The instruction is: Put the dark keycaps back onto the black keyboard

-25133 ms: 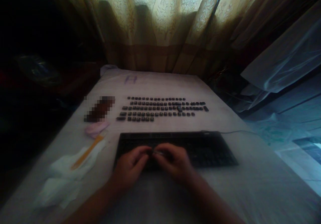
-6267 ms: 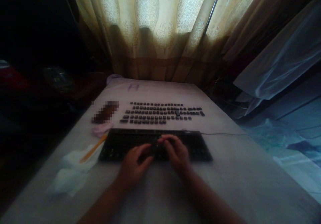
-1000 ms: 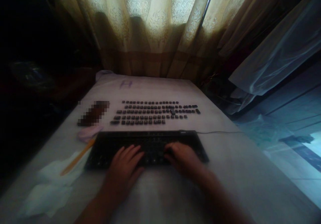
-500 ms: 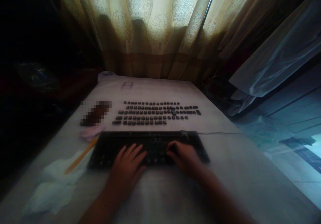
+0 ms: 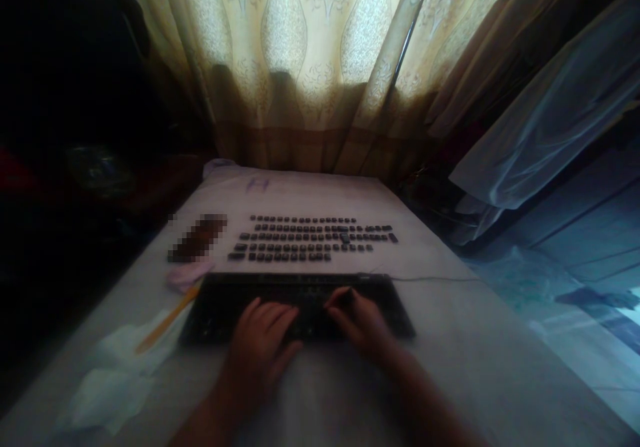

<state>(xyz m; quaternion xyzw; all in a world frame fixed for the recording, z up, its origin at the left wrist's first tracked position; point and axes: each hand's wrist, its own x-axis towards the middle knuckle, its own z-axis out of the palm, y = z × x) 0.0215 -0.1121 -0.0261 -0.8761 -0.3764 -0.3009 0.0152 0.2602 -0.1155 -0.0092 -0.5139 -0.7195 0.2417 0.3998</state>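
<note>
Black rectangular plastic keyboard [image 5: 311, 292] lies on white cloth [image 5: 445, 347], long axis left-right, directly under the fingers. Left hand [image 5: 261, 341]: fingers extended, slightly spread. Right hand [image 5: 364, 325]: curled narrow, nearer right end; can't tell if holding anything.

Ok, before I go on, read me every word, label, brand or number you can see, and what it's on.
"H", probably: purple mark on the pale cloth, blurred.
Loose keycaps: any legends are too small to read.
Keyboard: any brand or lettering is too dark and blurred.
No other text is readable.
</note>
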